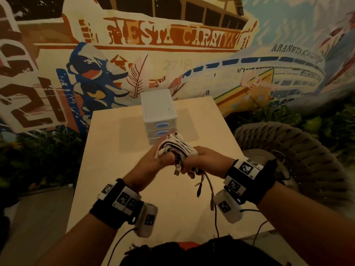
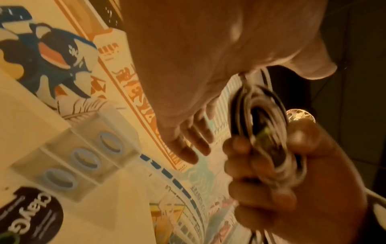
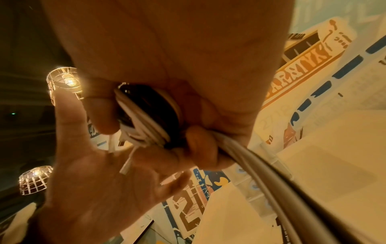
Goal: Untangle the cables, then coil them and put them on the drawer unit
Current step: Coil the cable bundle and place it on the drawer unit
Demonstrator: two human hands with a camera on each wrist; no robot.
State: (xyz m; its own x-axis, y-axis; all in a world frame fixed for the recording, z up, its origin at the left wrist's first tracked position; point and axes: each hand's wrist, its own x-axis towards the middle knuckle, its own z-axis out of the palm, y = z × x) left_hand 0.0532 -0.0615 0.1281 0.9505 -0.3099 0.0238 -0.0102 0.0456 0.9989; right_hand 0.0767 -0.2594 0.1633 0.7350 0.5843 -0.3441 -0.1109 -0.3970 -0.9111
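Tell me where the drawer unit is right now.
In the head view the drawer unit stands at the table's far middle, against the mural wall, just beyond the cable bundle held in both hands.

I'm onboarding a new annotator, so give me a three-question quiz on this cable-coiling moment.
1. True or false: the cable bundle already lies on the drawer unit.
2. Which hand grips the bundle: (a) left hand, (b) right hand?
3. Fill in: loose cable ends hang below the ____ hand.

Key: 1 false, it is held above the table; 2 b; 3 right.
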